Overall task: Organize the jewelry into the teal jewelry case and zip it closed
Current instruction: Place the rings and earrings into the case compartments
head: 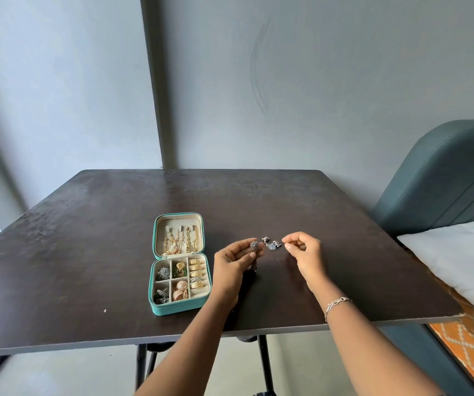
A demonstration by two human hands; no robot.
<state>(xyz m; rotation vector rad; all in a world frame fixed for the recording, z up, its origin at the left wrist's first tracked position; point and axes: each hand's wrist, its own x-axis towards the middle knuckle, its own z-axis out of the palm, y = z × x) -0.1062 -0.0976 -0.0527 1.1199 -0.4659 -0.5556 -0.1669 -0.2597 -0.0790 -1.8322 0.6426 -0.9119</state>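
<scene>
Jewelry case, teal, lies open on the dark table, just left of both hands. Gold chains hang in its lid, and earrings and rings fill its tray. A padded headboard and a white mattress stand off the table's right edge. The left hand pinches a silver earring at its fingertips. The right hand is curled, thumb meeting forefinger; whether it holds anything cannot be told. Another earring lies between them.
</scene>
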